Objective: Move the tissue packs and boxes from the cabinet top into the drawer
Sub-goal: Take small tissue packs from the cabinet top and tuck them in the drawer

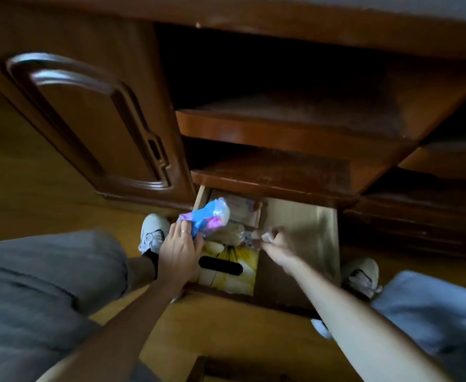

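The drawer (303, 224) at the bottom of the wooden cabinet is pulled out. My left hand (178, 250) grips a blue, pink and white tissue pack (207, 217) over the drawer's left side. My right hand (277, 241) pinches a small clear-wrapped tissue pack (249, 238) near the drawer's middle. A yellow tissue box (237, 264) with a dark oval slot lies in the drawer's near left part. Beyond it sit a beige pack (231, 234) and a pale box (240, 206) at the back. The drawer's right half shows bare wood.
Two open shelves (281, 128) sit above the drawer, and a closed cabinet door (88, 119) stands to the left. My shoes (153, 230) rest on the wooden floor on both sides of the drawer. A pale blue cloth (435, 307) lies at the right.
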The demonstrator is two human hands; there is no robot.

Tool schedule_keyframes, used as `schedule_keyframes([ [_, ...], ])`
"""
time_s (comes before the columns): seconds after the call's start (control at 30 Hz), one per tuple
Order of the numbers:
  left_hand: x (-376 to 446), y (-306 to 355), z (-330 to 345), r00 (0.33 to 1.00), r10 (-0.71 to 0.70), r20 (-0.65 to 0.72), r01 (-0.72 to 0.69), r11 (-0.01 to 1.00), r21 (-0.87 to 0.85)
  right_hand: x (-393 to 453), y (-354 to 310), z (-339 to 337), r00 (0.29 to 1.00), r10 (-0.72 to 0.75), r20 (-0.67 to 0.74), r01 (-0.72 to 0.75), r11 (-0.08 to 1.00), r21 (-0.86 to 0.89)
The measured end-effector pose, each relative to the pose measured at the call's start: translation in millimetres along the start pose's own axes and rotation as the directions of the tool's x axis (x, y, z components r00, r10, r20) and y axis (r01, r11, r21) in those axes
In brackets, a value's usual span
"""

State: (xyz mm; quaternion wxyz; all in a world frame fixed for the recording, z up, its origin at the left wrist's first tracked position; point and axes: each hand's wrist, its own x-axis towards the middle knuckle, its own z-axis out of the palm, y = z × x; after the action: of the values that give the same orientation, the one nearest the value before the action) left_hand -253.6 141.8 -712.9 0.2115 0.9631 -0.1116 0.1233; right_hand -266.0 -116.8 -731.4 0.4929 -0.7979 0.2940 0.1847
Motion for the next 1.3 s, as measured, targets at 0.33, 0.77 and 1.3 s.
schedule_keyframes([
  [0.33, 1.0, -3.1, 20.8, 0.999, 0.018, 0.05, -0.015, 0.998, -0.064, 61.1, -8.4, -2.1, 0.942, -0.13, 0.31, 0.255, 0.877, -0.406],
  [0.77, -3.5, -5.8, 25.8, 0.997, 0.018, 0.072, -0.015, 0.999, -0.049, 74.1, 0.7, 13.4, 0.98, -0.119, 0.161, 0.17, 0.922, -0.348],
  [1.3, -8.0, -8.9, 30.6, 0.99, 0.073, 0.116, -0.071, 0.997, -0.025, 63.8, 6.1, 14.8, 0.998, -0.031, 0.047, 0.048, 0.9, -0.434],
])
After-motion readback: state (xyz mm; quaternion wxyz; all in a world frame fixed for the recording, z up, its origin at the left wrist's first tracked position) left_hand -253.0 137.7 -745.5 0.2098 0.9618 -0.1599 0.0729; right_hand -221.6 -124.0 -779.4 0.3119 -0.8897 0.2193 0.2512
